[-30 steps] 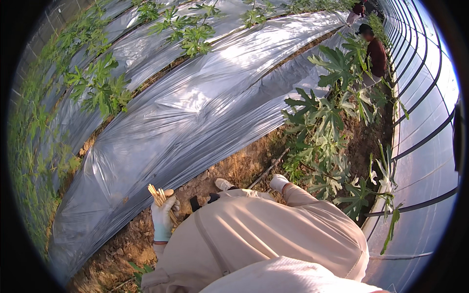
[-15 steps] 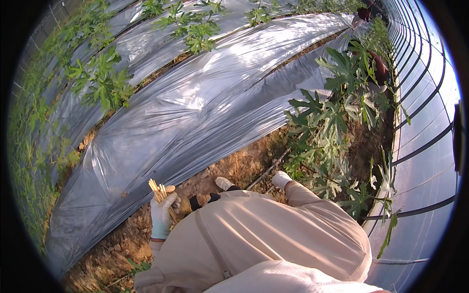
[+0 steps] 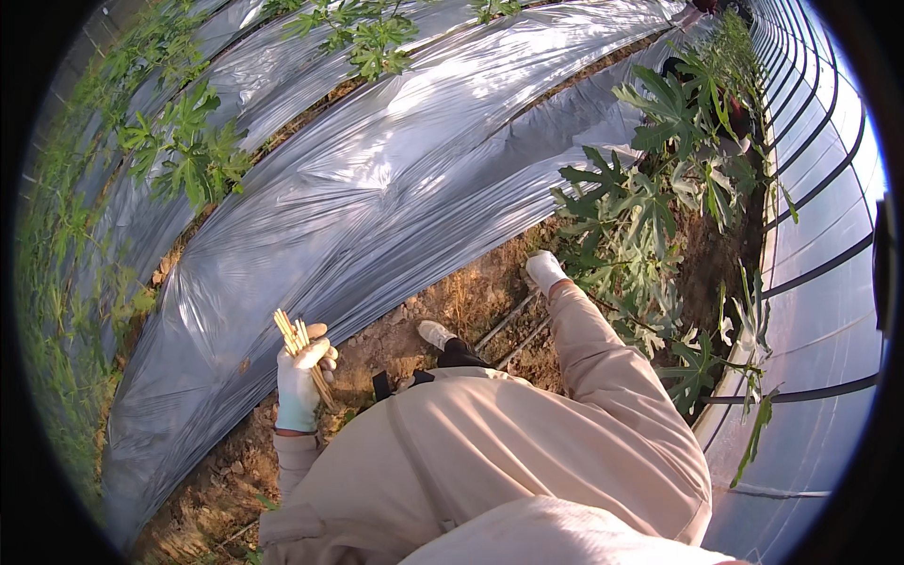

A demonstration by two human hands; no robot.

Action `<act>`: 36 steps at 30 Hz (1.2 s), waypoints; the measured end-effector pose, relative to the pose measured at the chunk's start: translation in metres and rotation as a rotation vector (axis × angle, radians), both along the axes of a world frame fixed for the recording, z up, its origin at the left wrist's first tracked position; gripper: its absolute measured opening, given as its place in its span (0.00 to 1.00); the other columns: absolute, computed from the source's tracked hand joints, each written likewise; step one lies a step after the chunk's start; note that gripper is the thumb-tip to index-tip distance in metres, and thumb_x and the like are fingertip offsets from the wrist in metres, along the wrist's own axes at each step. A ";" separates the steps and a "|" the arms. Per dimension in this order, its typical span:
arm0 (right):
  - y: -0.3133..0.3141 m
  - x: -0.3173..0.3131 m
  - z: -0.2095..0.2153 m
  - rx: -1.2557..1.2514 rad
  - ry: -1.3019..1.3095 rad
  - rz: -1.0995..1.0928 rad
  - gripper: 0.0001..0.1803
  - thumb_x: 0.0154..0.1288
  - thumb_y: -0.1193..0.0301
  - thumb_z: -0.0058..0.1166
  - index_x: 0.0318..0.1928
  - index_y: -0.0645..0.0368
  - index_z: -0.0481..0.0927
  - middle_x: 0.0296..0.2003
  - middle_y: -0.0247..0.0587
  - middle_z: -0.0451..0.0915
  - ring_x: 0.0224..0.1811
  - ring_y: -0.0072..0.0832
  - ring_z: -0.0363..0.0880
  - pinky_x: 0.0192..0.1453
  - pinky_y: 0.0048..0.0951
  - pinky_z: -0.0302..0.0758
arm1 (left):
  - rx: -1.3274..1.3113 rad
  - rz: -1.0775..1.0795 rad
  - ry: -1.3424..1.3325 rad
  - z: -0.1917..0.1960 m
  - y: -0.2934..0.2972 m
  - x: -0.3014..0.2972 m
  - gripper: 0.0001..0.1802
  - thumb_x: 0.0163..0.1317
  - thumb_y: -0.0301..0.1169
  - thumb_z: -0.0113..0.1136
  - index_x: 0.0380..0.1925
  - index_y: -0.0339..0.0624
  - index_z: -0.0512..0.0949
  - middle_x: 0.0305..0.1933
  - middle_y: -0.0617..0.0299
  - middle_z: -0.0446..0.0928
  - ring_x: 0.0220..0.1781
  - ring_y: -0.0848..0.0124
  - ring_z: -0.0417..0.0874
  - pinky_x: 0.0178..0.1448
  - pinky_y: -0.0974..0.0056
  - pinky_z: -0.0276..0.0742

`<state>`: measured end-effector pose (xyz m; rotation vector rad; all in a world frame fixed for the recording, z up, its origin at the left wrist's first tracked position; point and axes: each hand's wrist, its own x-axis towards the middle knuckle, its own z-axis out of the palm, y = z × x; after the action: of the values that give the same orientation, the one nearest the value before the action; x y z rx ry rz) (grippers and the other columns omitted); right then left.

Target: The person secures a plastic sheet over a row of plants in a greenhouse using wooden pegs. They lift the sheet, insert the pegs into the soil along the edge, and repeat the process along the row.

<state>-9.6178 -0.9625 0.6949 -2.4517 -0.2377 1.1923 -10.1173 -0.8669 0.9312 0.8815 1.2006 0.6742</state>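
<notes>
My left hand (image 3: 299, 377), in a white and pale blue glove, is closed round a bundle of thin wooden sticks (image 3: 299, 341) over the soil strip. Their upper ends stick out above my thumb. My right hand (image 3: 546, 271), in a white glove, reaches forward beside the large lobed leaves of a green plant (image 3: 650, 212). It is too small and turned away to show its fingers clearly, and I cannot make out anything in it.
Silver plastic sheeting (image 3: 311, 235) covers the beds on the left, with leafy plants (image 3: 193, 155) between. Thin pipes (image 3: 508, 320) lie on the brown soil (image 3: 471, 292) near my shoe (image 3: 436, 334). At right stands a curved film wall (image 3: 800, 348) with dark hoops. A person (image 3: 737, 118) is partly hidden behind leaves.
My right hand has moved forward and up beside the leaves, its arm stretching out further. My left hand has shifted slightly left and up, still holding the sticks. The view has tilted a little.
</notes>
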 end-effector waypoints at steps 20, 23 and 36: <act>-0.156 -0.065 -0.019 -0.260 0.002 0.626 0.22 0.58 0.64 0.59 0.52 0.58 0.83 0.47 0.55 0.84 0.51 0.44 0.83 0.57 0.38 0.78 | -0.008 -0.010 -0.080 0.006 -0.016 -0.019 0.18 0.63 0.29 0.60 0.51 0.34 0.75 0.30 0.58 0.79 0.28 0.74 0.78 0.27 0.71 0.72; -0.063 -0.094 0.017 -0.007 -0.240 0.544 0.22 0.62 0.72 0.52 0.58 0.58 0.79 0.47 0.53 0.84 0.42 0.40 0.87 0.48 0.35 0.83 | 0.017 0.013 -0.143 0.017 -0.019 -0.020 0.18 0.62 0.28 0.61 0.51 0.33 0.76 0.31 0.58 0.79 0.28 0.74 0.79 0.29 0.71 0.73; 0.224 -0.241 0.392 1.383 0.528 0.164 0.21 0.75 0.65 0.49 0.63 0.61 0.71 0.22 0.42 0.80 0.15 0.23 0.74 0.25 0.25 0.76 | 0.080 0.199 -0.199 0.010 -0.058 -0.055 0.15 0.64 0.26 0.60 0.49 0.31 0.75 0.31 0.54 0.80 0.26 0.72 0.80 0.26 0.70 0.75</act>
<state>-9.8586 -0.7385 1.0873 -0.9164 -0.7798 1.0875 -10.1720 -0.9246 0.9414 0.7473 1.0966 0.9544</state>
